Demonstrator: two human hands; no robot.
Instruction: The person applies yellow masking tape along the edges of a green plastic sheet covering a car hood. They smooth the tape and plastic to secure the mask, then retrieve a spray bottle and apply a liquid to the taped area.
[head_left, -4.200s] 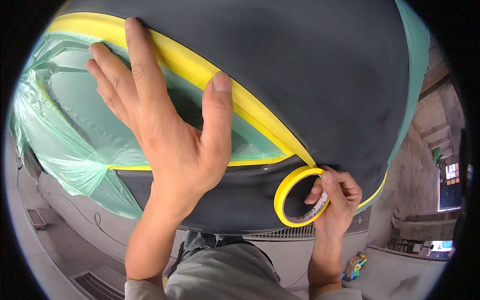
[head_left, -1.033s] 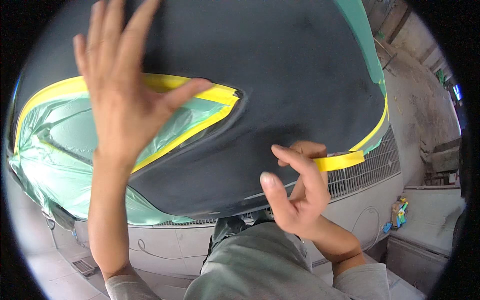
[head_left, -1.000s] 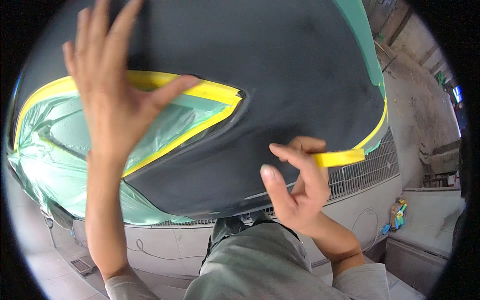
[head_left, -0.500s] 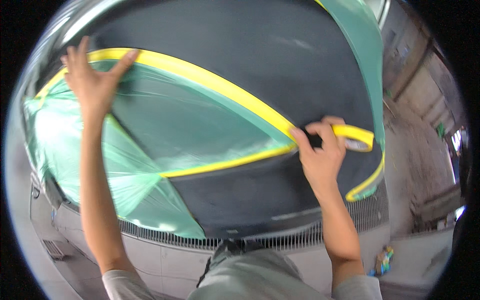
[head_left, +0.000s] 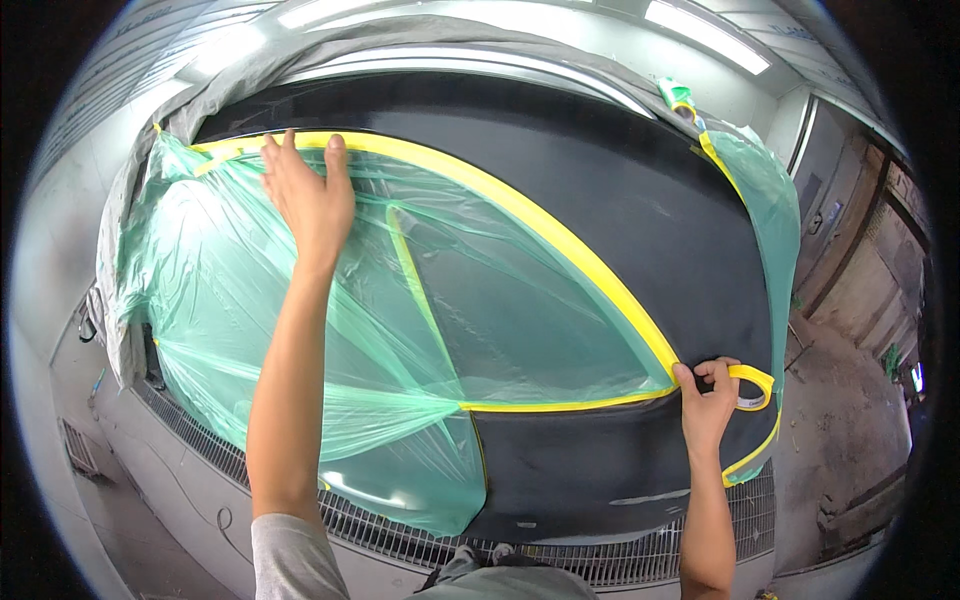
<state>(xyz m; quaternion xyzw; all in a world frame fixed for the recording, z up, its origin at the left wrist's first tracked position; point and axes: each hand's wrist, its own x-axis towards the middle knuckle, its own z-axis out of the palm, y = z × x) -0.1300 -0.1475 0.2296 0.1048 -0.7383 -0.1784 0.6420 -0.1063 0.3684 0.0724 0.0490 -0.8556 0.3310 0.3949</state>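
Note:
Green translucent masking film (head_left: pixel 250 270) covers the side windows of a black car (head_left: pixel 590 170). A strip of yellow masking tape (head_left: pixel 520 205) borders its curved upper edge, and another runs along the lower edge. My left hand (head_left: pixel 315 205) is at the upper strip near its left end, fingers spread, holding nothing. At the right corner, where the two strips meet, my right hand (head_left: pixel 708 400) has its thumb on the tape's end. A roll of yellow masking tape (head_left: pixel 768 385) is held by its bent fingers, against the black panel.
More green film (head_left: pixel 775 220) hangs over the car's right end. A grey cover (head_left: pixel 125 335) lies along the far and left sides. A floor grating (head_left: pixel 655 555) runs beneath the near side. Beyond the car's right end is a rough brown floor (head_left: pixel 850 370).
The view has pulled back and tilted up, so the whole car side and ceiling lights show. Both hands stay near the same places on the tape; the left hand's fingers have drawn slightly closer together.

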